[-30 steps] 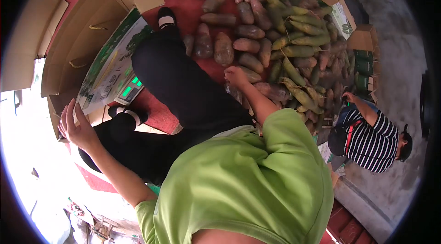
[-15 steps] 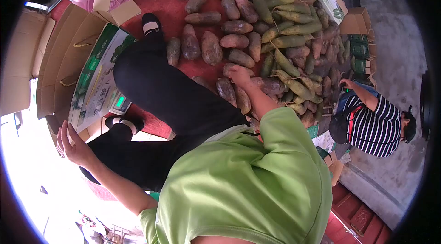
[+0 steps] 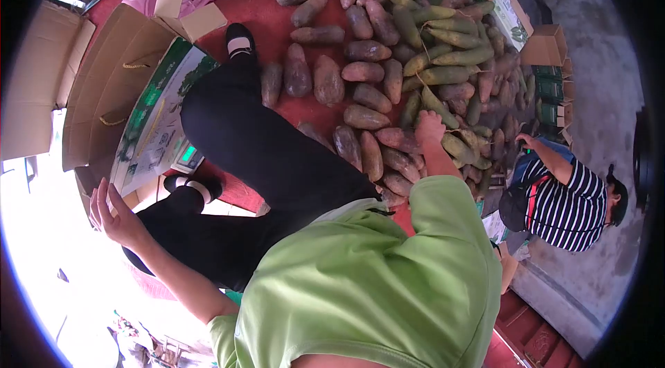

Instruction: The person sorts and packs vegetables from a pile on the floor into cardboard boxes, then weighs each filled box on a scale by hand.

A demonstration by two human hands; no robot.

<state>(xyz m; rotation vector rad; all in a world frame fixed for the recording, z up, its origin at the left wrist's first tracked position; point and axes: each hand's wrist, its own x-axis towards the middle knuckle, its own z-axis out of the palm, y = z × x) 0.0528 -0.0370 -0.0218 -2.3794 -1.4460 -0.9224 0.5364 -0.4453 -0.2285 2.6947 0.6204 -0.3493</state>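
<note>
Right fingers (image 3: 424, 119) curled onto tuber pile (image 3: 388, 84); left fingers (image 3: 104, 198) spread, touching printed carton (image 3: 156, 115).

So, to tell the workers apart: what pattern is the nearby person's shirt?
Black and white stripes on the nearby person's shirt, clearest at right in the head view.

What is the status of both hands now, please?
Right hand down on the vegetable pile, grip unclear. Left hand open at the printed carton. Nothing blocking.

Right hand's (image 3: 429, 126) fingertips hidden among the sweet potatoes (image 3: 388, 91).
</note>
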